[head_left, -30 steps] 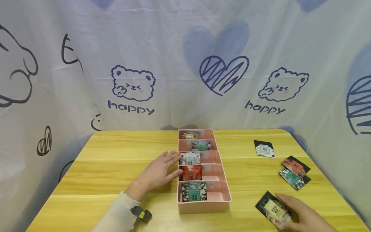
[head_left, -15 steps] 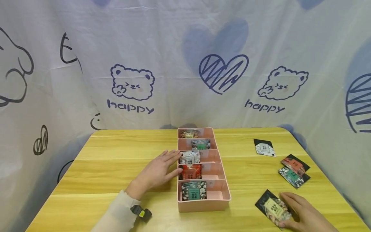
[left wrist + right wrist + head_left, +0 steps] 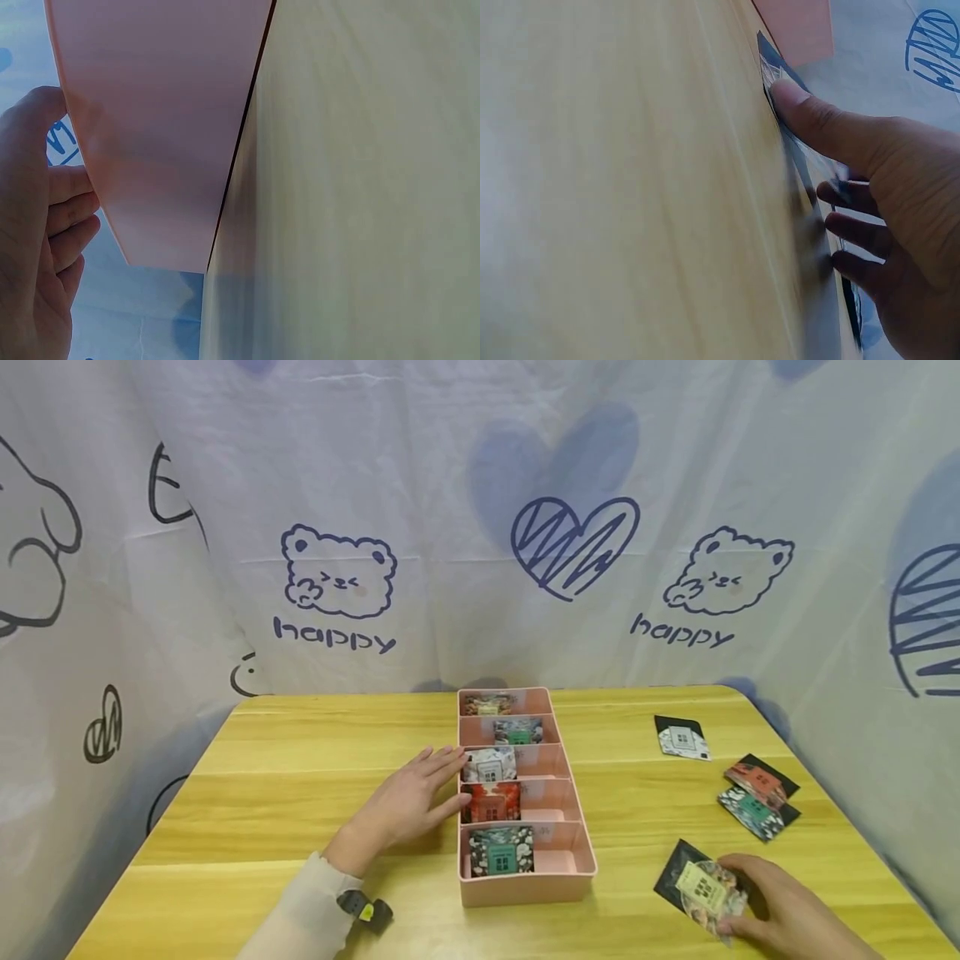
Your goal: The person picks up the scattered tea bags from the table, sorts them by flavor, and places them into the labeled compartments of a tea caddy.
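My left hand [image 3: 405,802] lies along the left side of a long pink divided box [image 3: 528,892], fingers extended and tips at its rim. In the left wrist view, thumb and fingertips meet the rim. On the right, my right hand [image 3: 787,906] pinches a black tea sachet [image 3: 703,890] with a pale yellow label between thumb and fingers. The right wrist view has the sachet edge-on, tilted close over the table. Inside the box, sachets stand in the compartments: a green-labelled one [image 3: 501,852] nearest, then a red one [image 3: 491,802] and a white one [image 3: 490,766].
Right of the box, a red sachet [image 3: 759,781] overlaps a green-labelled sachet [image 3: 753,814] on the wooden table [image 3: 300,760]. A black-and-white sachet [image 3: 682,739] lies farther back. A white patterned curtain [image 3: 450,610] hangs behind the table.
My right hand has tightened on the yellow-labelled sachet and shifted it slightly up and left, tilting it. My left hand has kept its place at the box.
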A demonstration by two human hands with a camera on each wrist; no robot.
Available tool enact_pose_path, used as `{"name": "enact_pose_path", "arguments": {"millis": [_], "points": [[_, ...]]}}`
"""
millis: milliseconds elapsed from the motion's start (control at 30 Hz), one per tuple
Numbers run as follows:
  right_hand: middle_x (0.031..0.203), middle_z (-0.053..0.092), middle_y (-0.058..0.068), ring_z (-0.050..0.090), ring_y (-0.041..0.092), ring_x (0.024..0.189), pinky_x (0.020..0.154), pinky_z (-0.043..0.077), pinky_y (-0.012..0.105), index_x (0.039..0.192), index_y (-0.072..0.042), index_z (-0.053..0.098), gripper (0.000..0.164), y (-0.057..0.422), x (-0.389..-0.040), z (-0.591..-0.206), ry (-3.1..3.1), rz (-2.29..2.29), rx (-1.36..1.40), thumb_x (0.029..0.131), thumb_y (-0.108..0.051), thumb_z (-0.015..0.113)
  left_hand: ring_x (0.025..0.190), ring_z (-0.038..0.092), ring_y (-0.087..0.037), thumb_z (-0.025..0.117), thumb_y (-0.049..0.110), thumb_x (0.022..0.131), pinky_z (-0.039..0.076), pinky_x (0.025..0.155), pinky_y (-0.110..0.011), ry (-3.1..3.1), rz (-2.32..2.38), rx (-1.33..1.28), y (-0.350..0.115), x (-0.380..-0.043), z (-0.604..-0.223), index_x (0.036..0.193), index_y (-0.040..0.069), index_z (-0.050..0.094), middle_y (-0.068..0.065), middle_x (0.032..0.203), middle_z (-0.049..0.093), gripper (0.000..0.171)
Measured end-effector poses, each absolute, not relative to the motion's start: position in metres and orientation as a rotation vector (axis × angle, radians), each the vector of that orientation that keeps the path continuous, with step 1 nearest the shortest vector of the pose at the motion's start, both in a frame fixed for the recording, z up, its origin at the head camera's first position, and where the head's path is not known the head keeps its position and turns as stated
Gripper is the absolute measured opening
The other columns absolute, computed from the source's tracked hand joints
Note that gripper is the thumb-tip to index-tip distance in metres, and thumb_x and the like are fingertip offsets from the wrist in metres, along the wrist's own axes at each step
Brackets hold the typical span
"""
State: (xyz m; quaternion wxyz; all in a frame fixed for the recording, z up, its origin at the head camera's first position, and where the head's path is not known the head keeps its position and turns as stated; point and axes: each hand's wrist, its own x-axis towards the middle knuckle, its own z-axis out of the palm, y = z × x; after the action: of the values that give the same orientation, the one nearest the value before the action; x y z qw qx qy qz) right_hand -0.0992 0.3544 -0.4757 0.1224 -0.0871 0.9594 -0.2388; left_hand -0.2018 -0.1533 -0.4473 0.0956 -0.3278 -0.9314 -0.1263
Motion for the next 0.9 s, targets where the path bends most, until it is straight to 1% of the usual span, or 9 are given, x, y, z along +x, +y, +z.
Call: {"name": "enact_pose_path", "arguments": {"millis": [133, 267, 367, 433, 500, 600, 733, 800, 900], "points": [[0.123, 0.059, 0.012, 0.059, 0.033, 0.109, 0.09, 0.049, 0.056, 0.133, -0.004, 0.052, 0.084, 0.346, -0.1, -0.47, 2.793, -0.713, -0.184, 0.073, -0.057, 0.078, 0.143, 0.031, -0.023, 0.036, 0.059, 0.101, 0.017, 0.119, -0.039, -2.752, -0.378, -0.979, -0.153, -0.201, -0.448, 0.149, 0.01, 0.041, -0.006, 0.153, 0.038, 0.069], [0.122, 0.062, 0.007, 0.062, 0.029, 0.105, 0.086, 0.052, 0.053, 0.131, -0.009, 0.054, 0.074, 0.339, -0.1, -0.465, 2.85, -0.686, -0.232, 0.077, -0.054, 0.076, 0.143, 0.03, -0.022, 0.037, 0.058, 0.101, 0.016, 0.119, -0.038, -2.759, -0.384, -0.976, -0.154, -0.202, -0.448, 0.15, 0.01, 0.04, -0.007, 0.154, 0.038, 0.069], [0.115, 0.064, 0.001, 0.064, 0.018, 0.095, 0.077, 0.056, 0.041, 0.13, -0.011, 0.056, 0.067, 0.335, -0.102, -0.463, 2.864, -0.704, -0.282, 0.079, -0.048, 0.077, 0.143, 0.029, -0.021, 0.035, 0.06, 0.1, 0.015, 0.119, -0.037, -2.759, -0.394, -0.973, -0.154, -0.202, -0.448, 0.15, 0.01, 0.04, -0.007, 0.154, 0.038, 0.07], [0.11, 0.064, -0.002, 0.062, 0.009, 0.088, 0.071, 0.055, 0.032, 0.13, -0.011, 0.057, 0.063, 0.334, -0.104, -0.462, 2.858, -0.744, -0.317, 0.08, -0.044, 0.077, 0.143, 0.029, -0.021, 0.033, 0.061, 0.1, 0.015, 0.119, -0.037, -2.758, -0.397, -0.974, -0.154, -0.202, -0.448, 0.15, 0.01, 0.041, -0.007, 0.154, 0.038, 0.071], [0.106, 0.064, -0.004, 0.06, 0.003, 0.081, 0.066, 0.054, 0.026, 0.129, -0.009, 0.058, 0.06, 0.333, -0.106, -0.462, 2.859, -0.791, -0.379, 0.081, -0.04, 0.077, 0.143, 0.029, -0.021, 0.032, 0.063, 0.1, 0.014, 0.119, -0.037, -2.767, -0.399, -0.972, -0.154, -0.202, -0.448, 0.15, 0.011, 0.041, -0.005, 0.154, 0.037, 0.072], [0.102, 0.065, -0.005, 0.06, 0.001, 0.079, 0.064, 0.054, 0.024, 0.127, -0.006, 0.059, 0.056, 0.331, -0.109, -0.461, 2.868, -0.868, -0.459, 0.083, -0.035, 0.077, 0.144, 0.028, -0.021, 0.031, 0.063, 0.1, 0.014, 0.119, -0.037, -2.772, -0.407, -0.971, -0.153, -0.202, -0.449, 0.15, 0.012, 0.04, -0.005, 0.154, 0.037, 0.072], [0.096, 0.066, -0.009, 0.06, 0.0, 0.076, 0.064, 0.054, 0.024, 0.125, -0.008, 0.061, 0.047, 0.325, -0.116, -0.457, 2.927, -0.931, -0.539, 0.085, -0.026, 0.076, 0.143, 0.028, -0.022, 0.034, 0.061, 0.1, 0.015, 0.119, -0.038, -2.769, -0.42, -0.965, -0.153, -0.202, -0.449, 0.15, 0.012, 0.04, -0.007, 0.154, 0.037, 0.071], [0.093, 0.065, -0.011, 0.06, 0.0, 0.074, 0.062, 0.054, 0.024, 0.124, -0.008, 0.062, 0.043, 0.322, -0.119, -0.455, 2.98, -0.96, -0.613, 0.085, -0.019, 0.077, 0.143, 0.028, -0.022, 0.034, 0.061, 0.1, 0.016, 0.119, -0.038, -2.769, -0.421, -0.961, -0.153, -0.202, -0.449, 0.15, 0.011, 0.04, -0.007, 0.154, 0.037, 0.071], [0.088, 0.064, -0.013, 0.058, 0.0, 0.071, 0.059, 0.053, 0.024, 0.122, -0.007, 0.063, 0.042, 0.317, -0.124, -0.453, 3.052, -0.999, -0.721, 0.083, -0.011, 0.078, 0.143, 0.029, -0.022, 0.035, 0.06, 0.1, 0.016, 0.118, -0.038, -2.767, -0.422, -0.962, -0.153, -0.201, -0.448, 0.15, 0.011, 0.04, -0.007, 0.154, 0.037, 0.07]]}}
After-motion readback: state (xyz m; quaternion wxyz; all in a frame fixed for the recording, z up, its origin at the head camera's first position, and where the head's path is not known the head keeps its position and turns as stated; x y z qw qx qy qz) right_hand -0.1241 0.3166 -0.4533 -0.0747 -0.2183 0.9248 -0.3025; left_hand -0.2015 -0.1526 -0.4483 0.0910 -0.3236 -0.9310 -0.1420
